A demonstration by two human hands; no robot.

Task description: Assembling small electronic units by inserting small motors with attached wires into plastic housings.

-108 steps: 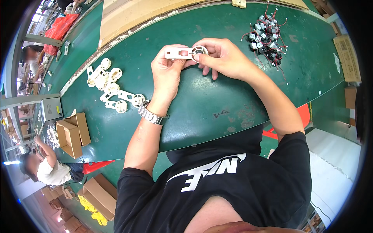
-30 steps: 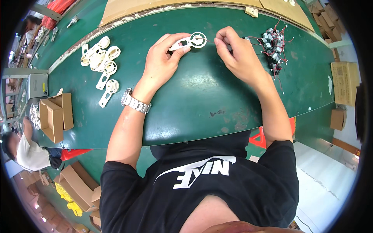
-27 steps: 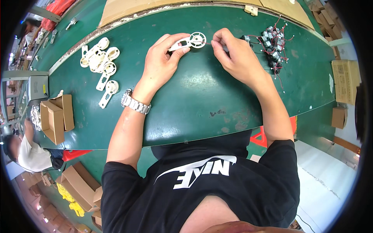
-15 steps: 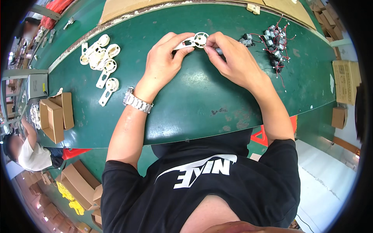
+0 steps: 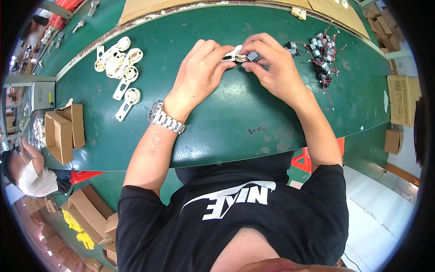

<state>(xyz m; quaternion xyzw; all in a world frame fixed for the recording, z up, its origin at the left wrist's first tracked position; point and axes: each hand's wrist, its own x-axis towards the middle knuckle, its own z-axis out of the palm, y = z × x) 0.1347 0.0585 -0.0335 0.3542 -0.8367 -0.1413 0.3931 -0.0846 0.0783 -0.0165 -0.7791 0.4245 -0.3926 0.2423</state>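
Observation:
Between my two hands, above the far middle of the table, is a white plastic housing (image 5: 233, 56) with a round end and a flat handle-like arm. My left hand (image 5: 199, 68) is closed on its arm, thumb underneath. At the round end my right hand (image 5: 272, 63) pinches a small grey motor (image 5: 252, 56) against the housing; fingers hide part of the contact. On the left lies a pile of similar white housings (image 5: 117, 64). To the right rests a cluster of small motors (image 5: 322, 54) with thin red wires, and one loose motor (image 5: 291, 46) sits nearer my right hand.
The green table (image 5: 235, 122) curves around me. Open cardboard boxes (image 5: 59, 136) stand at its left edge, beside a grey metal box (image 5: 43, 96). A person (image 5: 34, 170) sits at the far left. Cardboard sheets (image 5: 204, 7) lie along the far edge.
The housing has been tilted, so its round ring no longer faces up. My left hand has shifted slightly right, and the grey motor shows more clearly beside the ring.

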